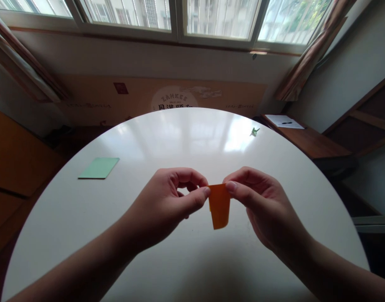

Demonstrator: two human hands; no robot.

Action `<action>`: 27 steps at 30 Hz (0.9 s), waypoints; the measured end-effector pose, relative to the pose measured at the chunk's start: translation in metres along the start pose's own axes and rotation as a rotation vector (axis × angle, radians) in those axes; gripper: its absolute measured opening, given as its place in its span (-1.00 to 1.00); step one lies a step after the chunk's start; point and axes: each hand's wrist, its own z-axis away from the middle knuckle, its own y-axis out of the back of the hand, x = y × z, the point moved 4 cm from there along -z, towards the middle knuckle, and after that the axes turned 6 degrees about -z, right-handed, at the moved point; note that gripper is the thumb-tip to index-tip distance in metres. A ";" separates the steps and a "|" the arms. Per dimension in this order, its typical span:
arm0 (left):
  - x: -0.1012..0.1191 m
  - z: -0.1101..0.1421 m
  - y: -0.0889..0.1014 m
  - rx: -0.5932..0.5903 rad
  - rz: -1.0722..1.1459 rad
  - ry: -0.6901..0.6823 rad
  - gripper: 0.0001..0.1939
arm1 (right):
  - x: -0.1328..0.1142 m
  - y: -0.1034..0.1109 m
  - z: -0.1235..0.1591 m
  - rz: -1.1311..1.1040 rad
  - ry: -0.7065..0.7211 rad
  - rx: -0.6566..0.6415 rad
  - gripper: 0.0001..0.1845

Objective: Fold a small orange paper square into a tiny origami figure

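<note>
An orange piece of paper (220, 207) hangs between my two hands, above the white table. Its upper edge looks folded, and a thin yellow strip shows along its left side. My left hand (171, 197) pinches the top left corner between thumb and forefinger. At the top right corner, the thumb and forefinger of my right hand (263, 205) are closed on the same paper. The back of the paper is turned away from me.
A stack of light green square paper (98, 167) lies on the round white table (167, 142) at the left. Near the far right edge stands a small green folded paper figure (254, 132). Beyond it, a white sheet (282, 121) with a dark pen rests on a brown wooden surface.
</note>
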 end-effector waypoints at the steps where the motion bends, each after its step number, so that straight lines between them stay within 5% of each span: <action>1: 0.000 -0.001 0.000 -0.004 0.003 0.004 -0.84 | 0.000 0.000 -0.001 0.006 0.003 0.004 -0.89; 12: -0.007 -0.007 0.001 0.084 0.106 -0.009 -0.92 | 0.012 -0.004 -0.006 0.046 -0.137 -0.103 -0.78; 27: -0.011 -0.010 -0.005 0.193 0.170 -0.011 -0.78 | 0.010 -0.003 -0.012 0.047 -0.060 -0.056 -0.75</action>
